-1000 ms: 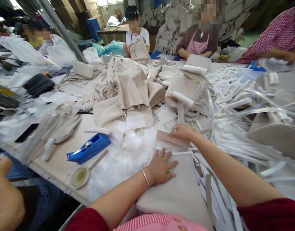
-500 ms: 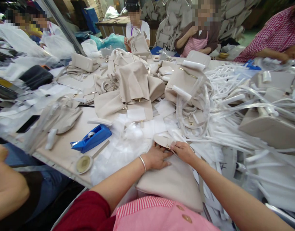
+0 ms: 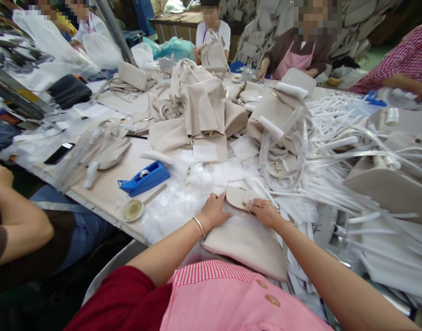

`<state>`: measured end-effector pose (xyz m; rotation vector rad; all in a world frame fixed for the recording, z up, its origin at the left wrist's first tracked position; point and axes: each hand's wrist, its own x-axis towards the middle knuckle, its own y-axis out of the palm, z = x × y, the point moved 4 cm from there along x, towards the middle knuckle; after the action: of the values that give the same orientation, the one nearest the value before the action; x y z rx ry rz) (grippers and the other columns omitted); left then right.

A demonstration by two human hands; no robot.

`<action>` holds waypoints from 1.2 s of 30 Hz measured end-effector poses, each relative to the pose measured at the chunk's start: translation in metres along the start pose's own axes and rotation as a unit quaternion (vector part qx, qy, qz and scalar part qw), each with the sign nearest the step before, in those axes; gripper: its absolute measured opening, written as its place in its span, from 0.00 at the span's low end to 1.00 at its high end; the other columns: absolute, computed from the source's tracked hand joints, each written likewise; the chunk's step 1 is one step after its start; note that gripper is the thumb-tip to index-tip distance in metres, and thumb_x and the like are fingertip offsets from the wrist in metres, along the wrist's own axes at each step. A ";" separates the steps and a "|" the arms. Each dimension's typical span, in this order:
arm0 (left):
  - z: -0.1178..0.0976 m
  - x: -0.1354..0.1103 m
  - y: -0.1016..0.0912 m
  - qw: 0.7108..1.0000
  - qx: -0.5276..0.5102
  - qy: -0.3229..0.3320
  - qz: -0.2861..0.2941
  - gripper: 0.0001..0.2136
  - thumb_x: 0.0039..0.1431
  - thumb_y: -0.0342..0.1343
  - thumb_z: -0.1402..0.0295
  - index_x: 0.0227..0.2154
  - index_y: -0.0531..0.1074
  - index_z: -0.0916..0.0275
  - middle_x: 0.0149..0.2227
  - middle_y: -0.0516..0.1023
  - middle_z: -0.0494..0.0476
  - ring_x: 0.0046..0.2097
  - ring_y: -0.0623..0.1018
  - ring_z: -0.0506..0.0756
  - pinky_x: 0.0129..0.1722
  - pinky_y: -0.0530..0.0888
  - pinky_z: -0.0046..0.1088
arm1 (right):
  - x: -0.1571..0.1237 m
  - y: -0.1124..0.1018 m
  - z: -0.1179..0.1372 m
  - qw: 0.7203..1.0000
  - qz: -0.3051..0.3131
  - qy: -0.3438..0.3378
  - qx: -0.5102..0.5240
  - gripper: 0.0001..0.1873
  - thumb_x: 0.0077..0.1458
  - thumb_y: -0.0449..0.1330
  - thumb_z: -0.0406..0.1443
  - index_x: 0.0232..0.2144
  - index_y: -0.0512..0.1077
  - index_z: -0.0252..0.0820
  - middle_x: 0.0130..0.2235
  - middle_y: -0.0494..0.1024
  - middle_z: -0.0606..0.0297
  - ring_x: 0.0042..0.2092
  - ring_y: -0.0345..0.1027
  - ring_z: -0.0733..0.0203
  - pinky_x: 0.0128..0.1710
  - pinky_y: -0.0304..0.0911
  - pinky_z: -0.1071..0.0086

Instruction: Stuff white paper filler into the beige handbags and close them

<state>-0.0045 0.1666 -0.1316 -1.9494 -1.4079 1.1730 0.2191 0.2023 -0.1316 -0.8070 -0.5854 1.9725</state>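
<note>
1. One long, pale-topped worktable (image 3: 87, 197) stretches ahead of your fingers and out to both sides.
2. Several beige leather-like handbags (image 3: 205, 108) lie in a heap well beyond your fingers.
3. Many thin white strips (image 3: 324, 179) lie tangled to the right of your right fingers and ahead of them.
4. Your flat beige leather-like bag (image 3: 245, 239) lies just on the near side of your fingers, between them and your pink apron (image 3: 231, 294).
5. A blue plastic tape dispenser (image 3: 145, 179) sits to the left of your left fingers, slightly farther from you.
6. Your left hand (image 3: 212, 211) rests by the bag's upper left edge, thumb spread away from the forefinger; you cannot tell how its other fingers lie.
7. Your right hand (image 3: 263, 212) pinches the edge of the beige rounded flap (image 3: 235, 195) between thumb and forefinger.
8. That flap lies at the bag's far end, between both sets of fingers, its left edge near your left forefinger.
9. A small round pale dish (image 3: 133, 210) stands well left of your left fingers.
10. The tiny gold-coloured metal clasp (image 3: 244, 204) is on the flap, just beside your right fingertips.
</note>
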 end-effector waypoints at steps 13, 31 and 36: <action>0.028 -0.004 0.025 0.981 -0.160 -0.093 0.059 0.30 0.44 0.68 0.55 0.49 0.71 0.64 0.50 0.80 0.67 0.49 0.80 0.65 0.44 0.76 0.34 | -0.041 0.021 0.009 0.996 0.032 -0.080 0.017 0.19 0.64 0.49 0.45 0.28 0.72 0.44 0.36 0.75 0.62 0.39 0.69 0.57 0.44 0.61 0.63; 0.027 -0.009 0.025 0.957 -0.259 -0.111 0.067 0.31 0.43 0.65 0.65 0.52 0.68 0.66 0.52 0.78 0.67 0.49 0.79 0.64 0.44 0.77 0.34 | -0.023 0.026 -0.002 1.000 -0.010 -0.026 0.009 0.18 0.60 0.51 0.45 0.24 0.70 0.43 0.29 0.74 0.62 0.35 0.69 0.56 0.38 0.63 0.63; 0.027 -0.010 0.026 0.950 -0.276 -0.126 0.070 0.29 0.43 0.65 0.67 0.51 0.69 0.67 0.48 0.80 0.66 0.46 0.80 0.64 0.40 0.78 0.33 | -0.031 0.035 0.007 0.998 -0.011 -0.056 -0.010 0.19 0.64 0.49 0.42 0.31 0.76 0.42 0.42 0.77 0.57 0.45 0.70 0.55 0.49 0.65 0.63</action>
<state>-0.0144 0.1448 -0.1616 -2.3662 -1.9218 1.2175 0.2067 0.1575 -0.1405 -0.7017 -0.6769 2.0032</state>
